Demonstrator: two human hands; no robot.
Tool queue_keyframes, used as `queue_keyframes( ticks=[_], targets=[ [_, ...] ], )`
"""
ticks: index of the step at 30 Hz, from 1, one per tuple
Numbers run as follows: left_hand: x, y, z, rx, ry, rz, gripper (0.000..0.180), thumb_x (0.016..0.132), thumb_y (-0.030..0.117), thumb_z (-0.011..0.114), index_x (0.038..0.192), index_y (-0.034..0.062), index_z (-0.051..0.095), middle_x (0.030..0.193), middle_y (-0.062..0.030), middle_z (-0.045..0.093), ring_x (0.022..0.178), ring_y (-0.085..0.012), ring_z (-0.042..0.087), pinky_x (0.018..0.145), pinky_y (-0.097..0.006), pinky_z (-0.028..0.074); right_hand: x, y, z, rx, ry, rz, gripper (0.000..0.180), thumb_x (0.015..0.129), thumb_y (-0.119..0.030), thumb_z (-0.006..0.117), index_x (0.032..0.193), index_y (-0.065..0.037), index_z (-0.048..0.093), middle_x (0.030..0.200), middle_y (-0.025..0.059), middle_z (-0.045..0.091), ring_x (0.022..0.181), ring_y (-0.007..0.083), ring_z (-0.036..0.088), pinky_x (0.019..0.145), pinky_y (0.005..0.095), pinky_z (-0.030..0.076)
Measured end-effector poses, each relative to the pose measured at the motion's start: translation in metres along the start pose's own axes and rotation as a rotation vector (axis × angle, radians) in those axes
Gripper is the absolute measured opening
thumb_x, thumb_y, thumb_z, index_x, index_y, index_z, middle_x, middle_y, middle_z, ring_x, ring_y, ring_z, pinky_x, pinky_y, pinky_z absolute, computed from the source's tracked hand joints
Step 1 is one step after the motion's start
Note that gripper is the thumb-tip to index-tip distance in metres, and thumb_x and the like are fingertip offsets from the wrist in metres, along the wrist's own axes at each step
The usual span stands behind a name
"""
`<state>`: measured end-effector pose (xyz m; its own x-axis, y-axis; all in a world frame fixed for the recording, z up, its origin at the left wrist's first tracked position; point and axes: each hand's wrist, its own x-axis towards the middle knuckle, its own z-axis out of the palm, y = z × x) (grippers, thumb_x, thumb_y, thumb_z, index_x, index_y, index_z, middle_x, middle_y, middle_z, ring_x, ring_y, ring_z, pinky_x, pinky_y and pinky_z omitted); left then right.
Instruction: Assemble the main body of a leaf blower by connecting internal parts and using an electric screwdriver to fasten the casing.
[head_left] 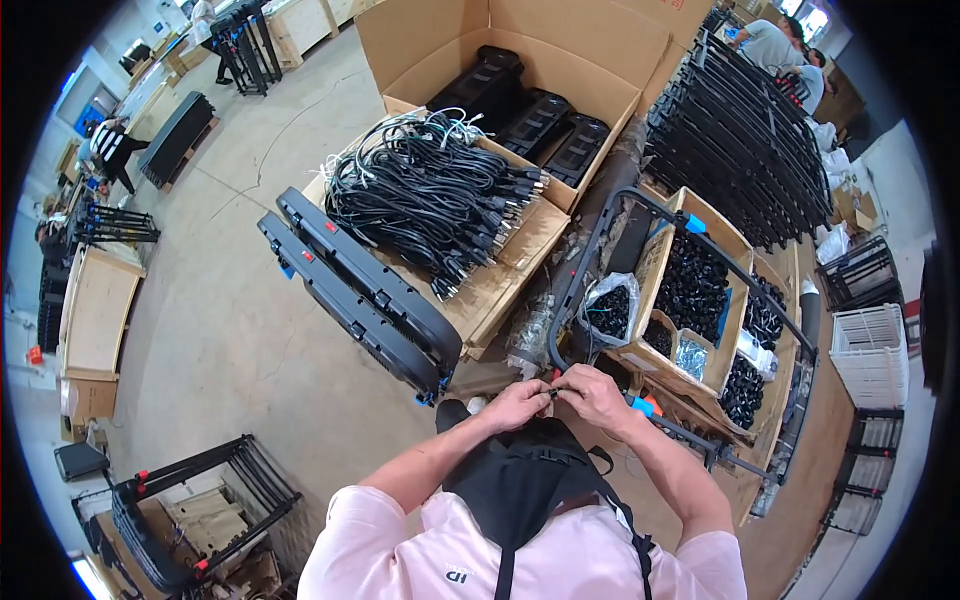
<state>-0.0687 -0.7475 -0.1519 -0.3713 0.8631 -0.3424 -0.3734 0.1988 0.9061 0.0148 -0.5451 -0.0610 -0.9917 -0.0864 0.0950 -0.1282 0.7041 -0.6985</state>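
Observation:
My left hand (515, 405) and my right hand (596, 394) meet in front of my body, both closed with the fingertips together. Pinched between them is a small black part (553, 394), mostly hidden by the fingers, so its kind does not show. Just beyond the right hand lies a black tube frame (567, 310) with a blue clip (695, 224) on its upper bar. Closer to the left hand, two long black panels (352, 280) with small red switches lean side by side.
A cardboard carton (600, 40) holds black moulded units (540, 125). Bundled black cables (425, 190) lie on cardboard before it. Right of me, a parts box (652, 275) contains small black pieces and a bag of screws (690, 355). Stacked black frames (740, 130) stand behind; other people work farther off.

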Motion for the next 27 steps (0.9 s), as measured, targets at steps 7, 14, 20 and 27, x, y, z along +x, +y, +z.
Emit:
queue_keyframes(
  ticks=[7, 14, 20, 27],
  targets=[
    [-0.001, 0.010, -0.001, -0.021, -0.019, -0.100, 0.017, 0.106, 0.019, 0.058, 0.098, 0.0061, 0.064, 0.083, 0.0025, 0.064, 0.073, -0.0076, 0.055, 0.064, -0.025, 0.045, 0.009, -0.004, -0.007, -0.069, -0.084, -0.109, 0.018, 0.081, -0.004, 0.075, 0.099, -0.004, 0.074, 0.091, 0.0099, 0.064, 0.090, 0.0303, 0.065, 0.080, 0.0401, 0.055],
    [-0.005, 0.025, 0.002, -0.088, -0.004, -0.162, 0.018, 0.104, 0.015, 0.054, 0.095, 0.0034, 0.065, 0.082, 0.0003, 0.062, 0.073, -0.0096, 0.055, 0.067, -0.027, 0.047, 0.018, -0.001, -0.007, -0.166, -0.211, -0.144, 0.007, 0.086, -0.005, 0.067, 0.090, -0.002, 0.063, 0.093, 0.0148, 0.059, 0.093, 0.0348, 0.062, 0.083, 0.0442, 0.054],
    [0.000, 0.019, 0.005, -0.166, 0.033, -0.172, 0.019, 0.102, 0.017, 0.055, 0.094, 0.0033, 0.065, 0.082, -0.0001, 0.062, 0.073, -0.0094, 0.056, 0.066, -0.028, 0.047, 0.016, -0.013, -0.006, -0.255, -0.245, -0.013, 0.007, 0.092, -0.009, 0.060, 0.091, -0.002, 0.059, 0.097, 0.0174, 0.060, 0.095, 0.0377, 0.063, 0.085, 0.0455, 0.055],
    [0.003, 0.016, -0.001, 0.158, 0.102, -0.178, 0.021, 0.100, 0.019, 0.056, 0.099, 0.0015, 0.069, 0.080, -0.0011, 0.065, 0.071, -0.0102, 0.058, 0.065, -0.030, 0.049, -0.010, -0.048, 0.008, -0.083, 0.023, 0.177, 0.022, 0.090, -0.012, 0.069, 0.111, -0.005, 0.065, 0.097, 0.0162, 0.061, 0.096, 0.0357, 0.065, 0.083, 0.0450, 0.055]
  ],
)
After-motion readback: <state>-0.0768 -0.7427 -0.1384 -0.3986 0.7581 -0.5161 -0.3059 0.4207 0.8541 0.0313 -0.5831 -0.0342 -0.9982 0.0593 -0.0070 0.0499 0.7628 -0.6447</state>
